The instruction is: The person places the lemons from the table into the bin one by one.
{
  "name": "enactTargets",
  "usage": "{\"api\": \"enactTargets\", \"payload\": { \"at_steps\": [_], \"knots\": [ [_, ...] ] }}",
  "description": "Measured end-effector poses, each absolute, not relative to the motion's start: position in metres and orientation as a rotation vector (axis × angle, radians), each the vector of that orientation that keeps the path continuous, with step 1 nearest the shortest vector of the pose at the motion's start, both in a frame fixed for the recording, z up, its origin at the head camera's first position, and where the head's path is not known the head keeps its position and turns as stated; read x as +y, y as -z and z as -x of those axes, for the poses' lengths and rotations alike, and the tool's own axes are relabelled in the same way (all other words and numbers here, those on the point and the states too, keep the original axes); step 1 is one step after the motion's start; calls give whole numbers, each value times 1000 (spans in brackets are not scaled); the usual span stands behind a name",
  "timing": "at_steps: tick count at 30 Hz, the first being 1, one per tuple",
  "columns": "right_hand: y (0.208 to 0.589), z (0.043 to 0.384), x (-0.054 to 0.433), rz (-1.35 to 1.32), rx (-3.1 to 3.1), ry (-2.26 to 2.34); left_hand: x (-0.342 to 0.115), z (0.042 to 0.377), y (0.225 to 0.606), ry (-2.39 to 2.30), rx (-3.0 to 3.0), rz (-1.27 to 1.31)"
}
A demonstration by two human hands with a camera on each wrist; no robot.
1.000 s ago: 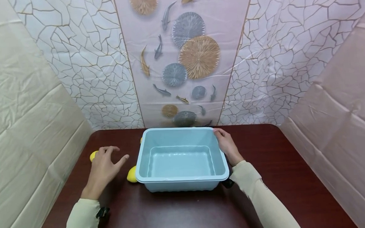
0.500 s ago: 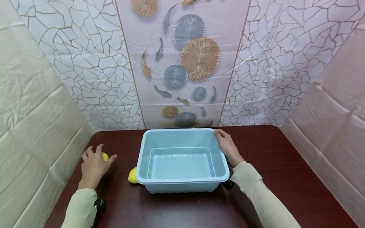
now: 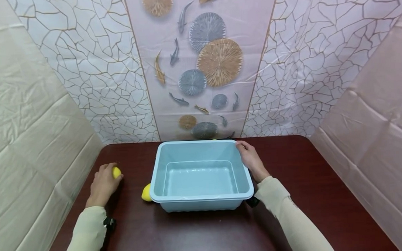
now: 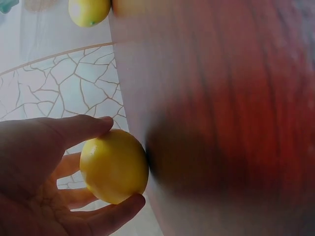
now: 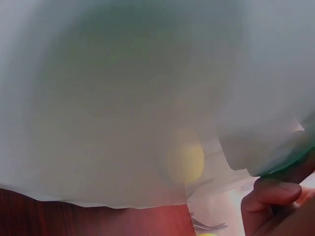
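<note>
My left hand (image 3: 104,183) is at the table's left side with thumb and fingers around a yellow lemon (image 3: 116,172). In the left wrist view, thumb and fingertips touch opposite sides of this lemon (image 4: 114,166), which sits against the tabletop. My right hand (image 3: 252,161) grips the right rim of a light blue plastic basin (image 3: 201,197) near its back corner. Nothing lies in the basin. In the right wrist view, the basin's wall (image 5: 113,123) fills most of the picture, and curled fingers (image 5: 275,191) hold its edge.
A second lemon (image 3: 146,193) lies against the basin's left side, partly hidden. A sliver of yellow (image 3: 215,140) shows behind the back rim. The dark red table (image 3: 198,236) is bounded by a patterned backdrop (image 3: 202,66) and beige side cloths (image 3: 29,146).
My left hand has moved left and slightly down to the far-left lemon, and its fingers have closed around it. The right hand and basin have stayed nearly in place.
</note>
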State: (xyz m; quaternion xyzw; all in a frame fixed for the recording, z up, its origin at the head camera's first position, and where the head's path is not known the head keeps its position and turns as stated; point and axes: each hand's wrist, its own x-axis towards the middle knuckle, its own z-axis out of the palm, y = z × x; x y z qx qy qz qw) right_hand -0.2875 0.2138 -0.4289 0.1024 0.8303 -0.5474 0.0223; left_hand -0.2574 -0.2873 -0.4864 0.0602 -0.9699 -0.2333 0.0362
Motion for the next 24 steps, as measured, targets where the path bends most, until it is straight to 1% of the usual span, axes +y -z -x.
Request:
{"api": "enactTargets", "payload": {
  "at_steps": [20,24],
  "knots": [
    [427,284,215,-264,2582,1691,-290,258,486,752,-3024,-116],
    [427,283,215,-262,2585,1678,-289,259,486,761,-3023,-140]
  ]
}}
